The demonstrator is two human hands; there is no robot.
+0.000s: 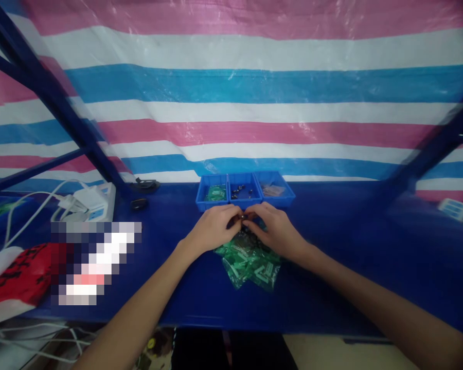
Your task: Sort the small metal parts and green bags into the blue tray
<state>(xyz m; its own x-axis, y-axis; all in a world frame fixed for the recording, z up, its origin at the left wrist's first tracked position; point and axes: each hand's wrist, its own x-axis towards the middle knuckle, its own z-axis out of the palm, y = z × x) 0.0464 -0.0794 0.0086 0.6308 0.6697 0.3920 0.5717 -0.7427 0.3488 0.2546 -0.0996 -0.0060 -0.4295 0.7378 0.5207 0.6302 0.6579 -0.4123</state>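
Observation:
Both hands meet over a pile of green packets (250, 264) at the middle of the blue table. My left hand (215, 228) is closed, thumb and fingertips pinched around a small dark shiny part (243, 218). From the other side, my right hand (280, 231) pinches the same part with its thumb and fingers. What kind of part it is, I cannot make out. Just beyond the hands stand three joined blue bins: the left bin (199, 198) holds green packets, the middle bin (231, 201) several small dark metallic parts, the right bin (291, 195) pale clear bags.
A white power strip (108, 205) with plugs and cables lies at the left, near a small black object (139, 204). A red and white bag (27, 272) sits at the left edge. Blue frame posts (67, 121) flank the table before a striped sheet (254, 85).

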